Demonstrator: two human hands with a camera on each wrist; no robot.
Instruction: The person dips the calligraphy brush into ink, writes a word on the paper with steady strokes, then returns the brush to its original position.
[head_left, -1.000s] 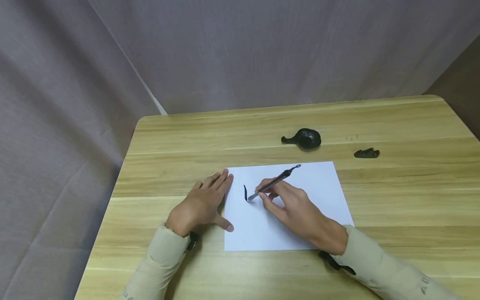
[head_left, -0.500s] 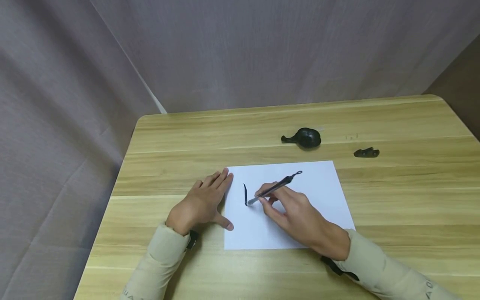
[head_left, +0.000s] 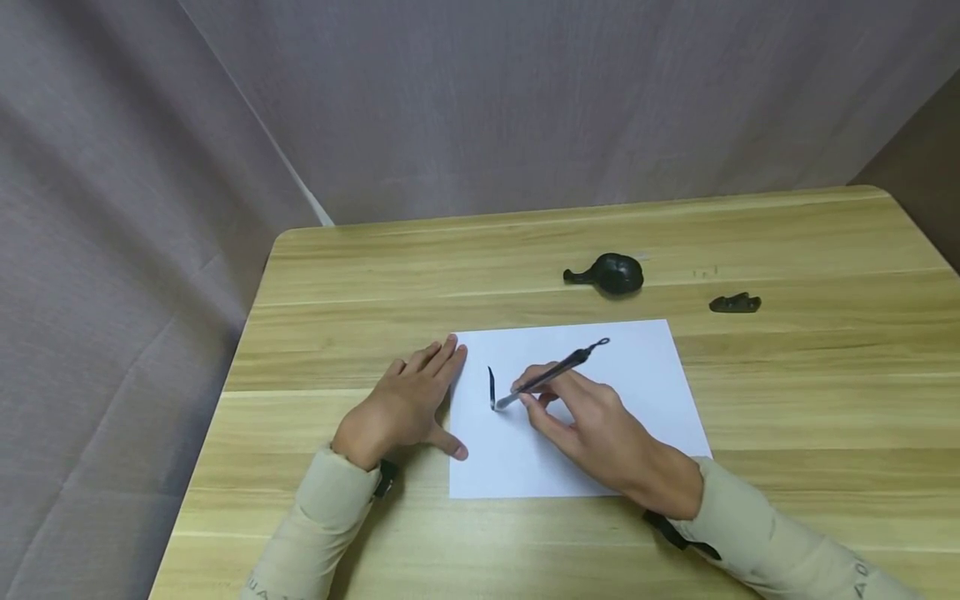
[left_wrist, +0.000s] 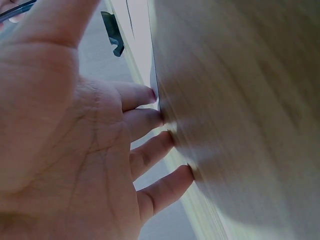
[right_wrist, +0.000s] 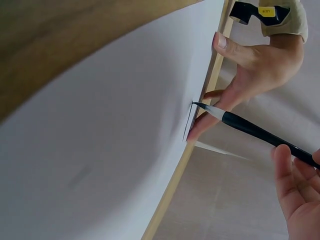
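Note:
My right hand (head_left: 600,425) pinches the dark handle of an ink brush (head_left: 558,368) between thumb and fingers. In the right wrist view the brush (right_wrist: 255,131) has a pale head with a dark tip, which meets the white paper (head_left: 585,467). A thin black stroke (head_left: 492,385) runs down the paper's left part, and the tip is at its lower end. My left hand (head_left: 408,408) rests flat with spread fingers at the paper's left edge, fingertips and thumb on the sheet. In the left wrist view its fingertips (left_wrist: 186,172) touch the tabletop.
Behind the paper sits a black gourd-shaped dish (head_left: 617,273). Right of it lies a small dark brush rest (head_left: 735,303). The wooden table (head_left: 360,275) ends at a back edge before a grey curtain (head_left: 480,108).
My right hand has drawn the brush slightly down towards me, and the black stroke has grown longer. In the last half second the brush barely moves. The left hand stays in place.

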